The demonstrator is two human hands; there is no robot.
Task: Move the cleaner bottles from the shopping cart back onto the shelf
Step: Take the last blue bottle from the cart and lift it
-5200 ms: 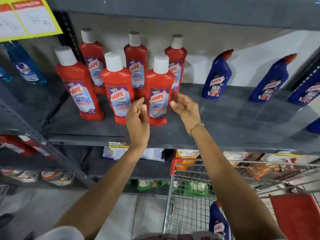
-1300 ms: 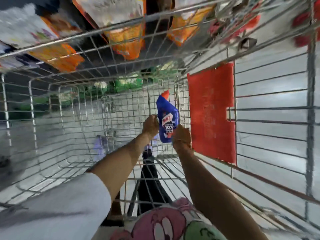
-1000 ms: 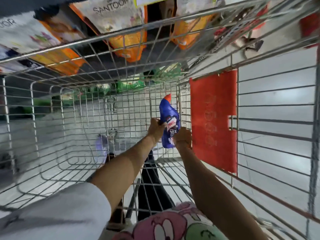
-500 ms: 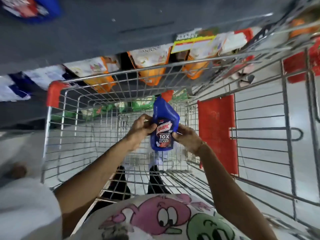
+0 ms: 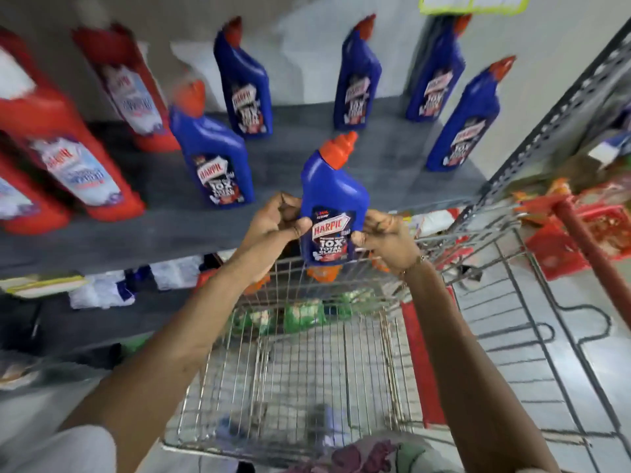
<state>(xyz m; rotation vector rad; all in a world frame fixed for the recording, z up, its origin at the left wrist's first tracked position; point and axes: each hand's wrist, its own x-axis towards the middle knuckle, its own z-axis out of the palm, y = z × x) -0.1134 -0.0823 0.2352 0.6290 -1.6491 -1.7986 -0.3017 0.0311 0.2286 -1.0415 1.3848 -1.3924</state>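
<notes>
A blue Harpic cleaner bottle (image 5: 333, 196) with an orange cap is held upright between both hands, just in front of the grey shelf (image 5: 164, 230) edge. My left hand (image 5: 273, 227) grips its left side and my right hand (image 5: 386, 238) grips its right side. Several blue bottles (image 5: 213, 155) stand on the shelf behind it. Red cleaner bottles (image 5: 68, 151) stand at the shelf's left. The wire shopping cart (image 5: 293, 370) sits below my arms; its inside is blurred.
A perforated metal upright (image 5: 546, 131) bounds the shelf on the right. A second cart with a red handle (image 5: 590, 254) stands at the right. Lower shelves hold white, orange and green packets (image 5: 300, 315). A yellow price tag (image 5: 471, 3) hangs at the top.
Both hands lifted the blue bottle out of the cart and up to the shelf edge. My view swung up from the cart's inside to the shelf.
</notes>
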